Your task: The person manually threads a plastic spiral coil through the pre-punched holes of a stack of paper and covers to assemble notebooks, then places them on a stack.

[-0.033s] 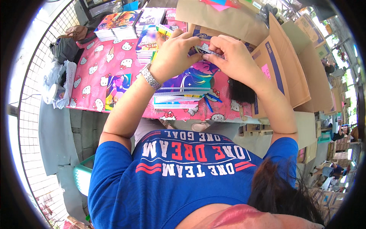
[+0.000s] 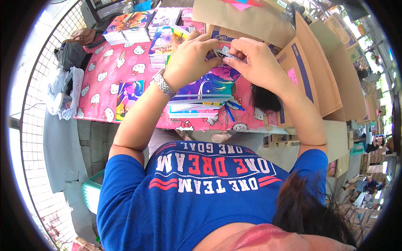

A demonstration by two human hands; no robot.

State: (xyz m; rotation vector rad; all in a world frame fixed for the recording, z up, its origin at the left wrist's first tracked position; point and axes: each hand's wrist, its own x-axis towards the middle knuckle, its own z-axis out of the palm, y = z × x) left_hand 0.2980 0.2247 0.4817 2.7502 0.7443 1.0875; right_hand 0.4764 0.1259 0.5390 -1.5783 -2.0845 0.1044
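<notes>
Slim item (image 2: pixel 224 53) seems mostly hidden between both hands (image 2: pixel 189 62).

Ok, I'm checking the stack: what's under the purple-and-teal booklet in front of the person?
Beneath the purple-and-teal booklet, edges of what look like more booklets show in white, blue and yellow. Their covers, and the pink tablecloth directly below, are hidden.

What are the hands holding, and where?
The right hand pinches a small strip by its right side; whether the left hand grips it is unclear.
</notes>
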